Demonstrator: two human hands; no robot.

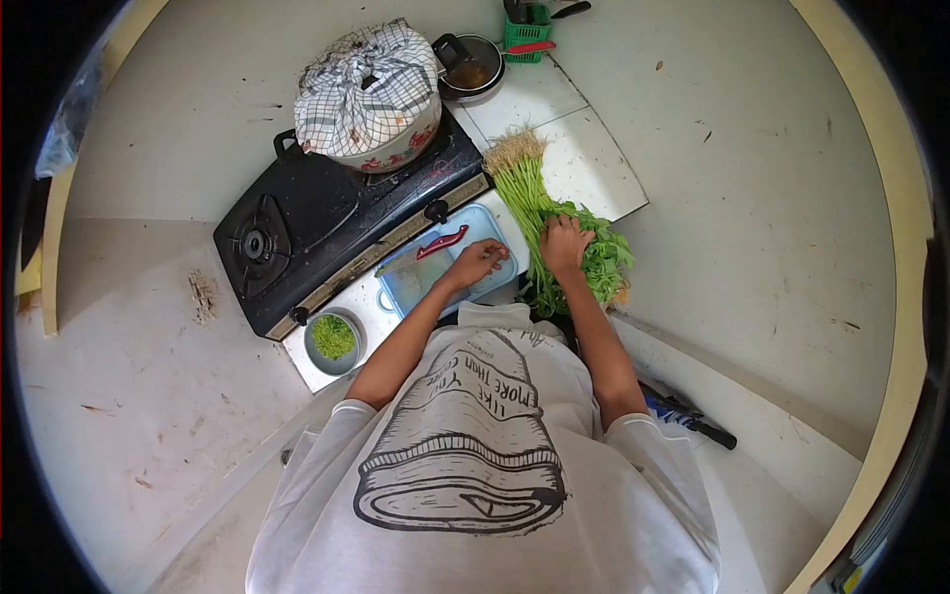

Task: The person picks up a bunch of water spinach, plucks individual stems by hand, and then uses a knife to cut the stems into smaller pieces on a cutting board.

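My left hand [479, 262] hovers over or rests on the right part of a light blue cutting board [492, 288], its fingers loosely bent and a little apart, with nothing visible in them. Beside it on the board lies a knife with a red handle [442, 242], its blade pointing left. My right hand [565, 244] has its fingers closed into the leaves of a large bunch of leafy greens [606, 259]. The long green stems run up and away, ending in pale roots. Its fingertips are partly hidden among the leaves.
A grey bowl of chopped greens [332, 339] stands left of the board. Behind is a black gas stove [327, 213] bearing a large cloth-covered pot [396, 148]. A small pan [472, 69] and a green basket of utensils [524, 38] stand at the back.
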